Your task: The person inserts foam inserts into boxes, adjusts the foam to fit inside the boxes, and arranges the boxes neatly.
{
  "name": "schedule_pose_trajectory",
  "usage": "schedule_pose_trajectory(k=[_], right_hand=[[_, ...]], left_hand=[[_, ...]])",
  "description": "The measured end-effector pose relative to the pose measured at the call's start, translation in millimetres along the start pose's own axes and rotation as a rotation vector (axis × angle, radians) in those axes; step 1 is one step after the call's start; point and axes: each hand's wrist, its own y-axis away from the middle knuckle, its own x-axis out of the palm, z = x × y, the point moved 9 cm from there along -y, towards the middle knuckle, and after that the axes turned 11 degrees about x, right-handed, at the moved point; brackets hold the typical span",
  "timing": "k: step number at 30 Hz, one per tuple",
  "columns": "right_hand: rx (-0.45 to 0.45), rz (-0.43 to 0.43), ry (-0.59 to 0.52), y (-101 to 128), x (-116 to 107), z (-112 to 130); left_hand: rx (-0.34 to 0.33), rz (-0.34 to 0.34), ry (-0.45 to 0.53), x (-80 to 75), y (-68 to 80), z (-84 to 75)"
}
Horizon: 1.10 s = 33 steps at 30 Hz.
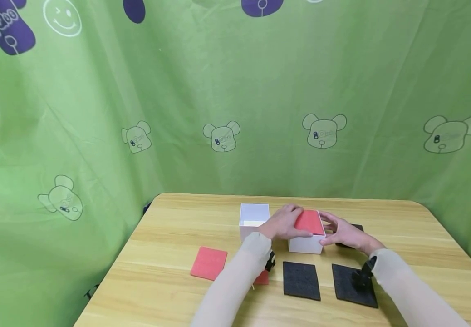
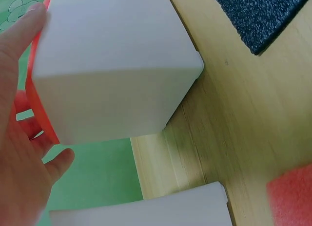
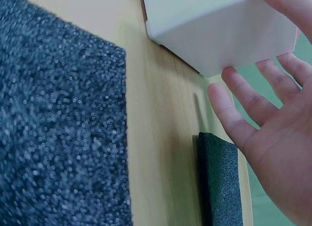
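The left hand [image 1: 282, 222] lies over the left edge of a red foam sheet [image 1: 310, 221] that sits on top of the nearer white box [image 1: 306, 244], its fingers fairly straight and pressing on the foam rather than curling round it. The left wrist view shows the thumb and fingers spread along the box's side, with a red edge [image 2: 36, 97] peeping out at the rim. The right hand [image 1: 341, 232] stands at the box's three o'clock side, fingers relaxed and spread; from the right wrist view the fingertips [image 3: 229, 75] seem just to reach the box corner, though I cannot say for certain that they touch it.

As I judge it, the sheet is being seated in the box mouth, and it would go best if both hands pressed evenly, left and right edges together, so that the foam drops level and does not tilt. The right hand would do well to steady the wall while the left pushes down.

At ten o'clock from this box stands a second white box [image 1: 254, 219], open and just beside it. Toward six o'clock on the wooden table [image 1: 170, 272] lie two black foam sheets [image 1: 301, 280], with another [image 1: 357, 227] partly hidden behind the right hand. A loose red sheet [image 1: 208, 263] lies at eight o'clock, well apart.
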Motion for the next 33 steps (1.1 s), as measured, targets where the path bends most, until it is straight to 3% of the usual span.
schedule_pose_trajectory(k=[12, 25, 33], right_hand=[[0.031, -0.003, 0.004, 0.2, 0.3, -1.8], [0.022, -0.006, 0.002, -0.4, -1.1, -2.3], [0.024, -0.009, 0.018, -0.2, -2.1, -2.1]], left_hand=[[0.009, -0.007, 0.029, 3.6, 1.9, -1.3], [0.050, -0.010, -0.077, 4.0, -0.1, -7.0], [0.057, -0.025, -0.087, 3.8, -0.1, -10.5]])
